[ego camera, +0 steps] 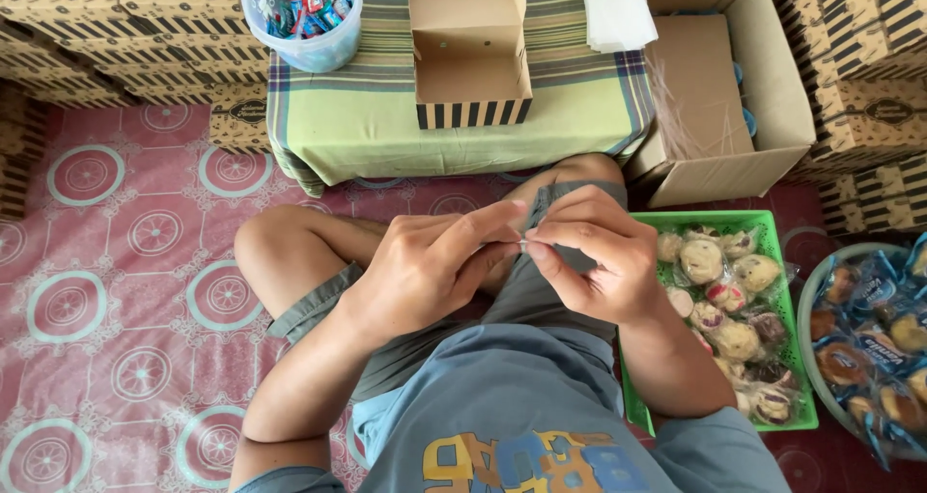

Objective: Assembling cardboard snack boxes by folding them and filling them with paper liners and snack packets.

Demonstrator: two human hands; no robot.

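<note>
Patterned red floor mat (126, 290) underfoot; seated person's left hand (425, 266) and right hand (589, 256) meet centrally, fingertips pinching something tiny, unidentifiable, green snack basket (719, 218) within reach at three o'clock.

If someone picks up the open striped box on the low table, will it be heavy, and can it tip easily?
The striped box is probably light: it looks like thin cardboard and seems empty. It may tip backward, since its raised lid adds height. Its walls would likely bend if squeezed.
</note>
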